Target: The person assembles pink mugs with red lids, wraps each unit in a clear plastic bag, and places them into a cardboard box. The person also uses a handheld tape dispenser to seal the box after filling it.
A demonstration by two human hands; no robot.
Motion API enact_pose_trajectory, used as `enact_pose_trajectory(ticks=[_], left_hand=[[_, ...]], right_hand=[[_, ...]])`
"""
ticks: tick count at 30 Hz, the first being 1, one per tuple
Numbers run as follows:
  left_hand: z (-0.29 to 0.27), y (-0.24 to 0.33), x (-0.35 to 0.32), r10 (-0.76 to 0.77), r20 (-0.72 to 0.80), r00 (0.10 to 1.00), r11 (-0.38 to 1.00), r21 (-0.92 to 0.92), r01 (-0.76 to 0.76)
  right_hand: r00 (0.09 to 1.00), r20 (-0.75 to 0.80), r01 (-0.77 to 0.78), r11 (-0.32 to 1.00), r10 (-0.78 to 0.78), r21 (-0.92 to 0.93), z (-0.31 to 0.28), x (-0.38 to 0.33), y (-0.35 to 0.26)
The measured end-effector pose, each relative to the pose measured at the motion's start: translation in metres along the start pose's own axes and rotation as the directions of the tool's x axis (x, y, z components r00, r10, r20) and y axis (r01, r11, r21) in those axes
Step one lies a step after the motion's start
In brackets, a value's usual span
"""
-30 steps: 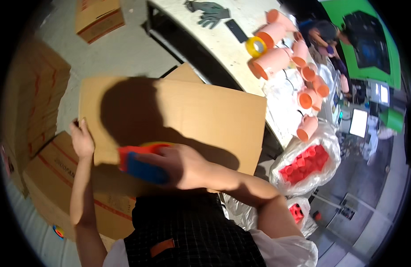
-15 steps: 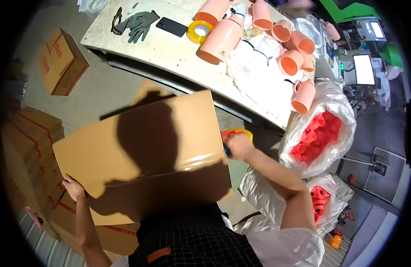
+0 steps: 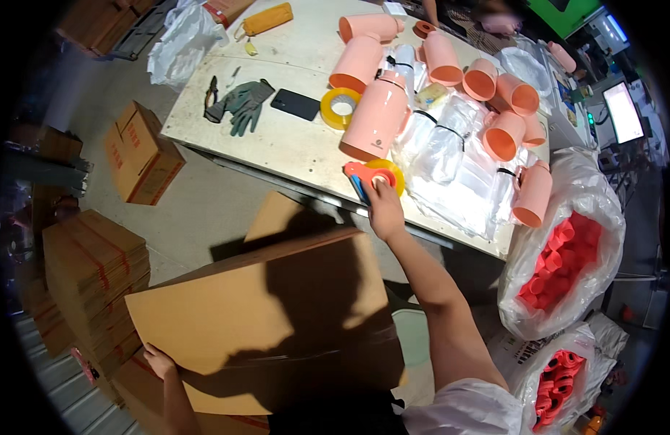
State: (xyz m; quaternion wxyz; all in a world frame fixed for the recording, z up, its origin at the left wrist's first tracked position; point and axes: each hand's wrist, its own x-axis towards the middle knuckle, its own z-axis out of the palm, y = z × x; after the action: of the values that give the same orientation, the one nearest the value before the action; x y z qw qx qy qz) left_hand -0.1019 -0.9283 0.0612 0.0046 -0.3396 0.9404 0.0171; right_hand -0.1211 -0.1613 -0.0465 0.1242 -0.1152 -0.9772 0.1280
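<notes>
A large brown cardboard box [image 3: 204, 312] is tilted in front of my body, with a strip of clear tape along its face and my shadow across it. My left hand [image 3: 161, 360] grips the box at its lower left edge, fingers closed round the cardboard. At the table's near edge, my right hand [image 3: 385, 210] holds a red tape dispenser [image 3: 362, 172] loaded with a yellow roll. Just beyond the dispenser stands a pink insulated jug [image 3: 378, 116]. A loose yellow tape roll [image 3: 327, 110] lies beside that jug.
The white table [image 3: 291, 156] also bears a phone [image 3: 296, 104], grey-green gloves [image 3: 249, 105], clear plastic bags [image 3: 451, 174] and several pink jugs. Sacks of red parts [image 3: 559, 261] stand on the right. Stacked flat cartons [image 3: 96, 254] and a closed carton [image 3: 143, 156] are on the left.
My right hand has carried the tape dispenser from beside the box up to the table edge. The view has shifted, and my left hand still grips the box.
</notes>
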Motion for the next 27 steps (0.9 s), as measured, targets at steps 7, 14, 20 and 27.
enact_pose_trajectory(ticks=[7, 14, 20, 27], left_hand=[[-0.012, -0.029, -0.059, -0.066, 0.035, 0.997, 0.937, -0.34, 0.074], [-0.018, -0.239, -0.075, -0.103, 0.505, 0.857, 0.046, -0.858, 0.511], [-0.083, -0.307, -0.165, 0.019, 0.695, 0.719, -0.286, -0.685, 0.67], [-0.101, -0.268, -0.224, 0.175, 0.725, 0.666, -0.351, -0.586, 0.731]], right_hand=[[0.707, 0.582, -0.703, 0.49, 0.403, 0.515, -0.138, -0.155, -0.072], [0.882, 0.183, -0.469, 0.771, 0.435, 0.43, -0.207, -0.175, -0.245], [0.873, -0.047, -0.226, 0.488, 0.485, 0.843, -0.2, -0.23, -0.263], [0.602, 0.447, -0.584, -0.016, 0.661, 0.812, -0.136, -0.277, -0.24]])
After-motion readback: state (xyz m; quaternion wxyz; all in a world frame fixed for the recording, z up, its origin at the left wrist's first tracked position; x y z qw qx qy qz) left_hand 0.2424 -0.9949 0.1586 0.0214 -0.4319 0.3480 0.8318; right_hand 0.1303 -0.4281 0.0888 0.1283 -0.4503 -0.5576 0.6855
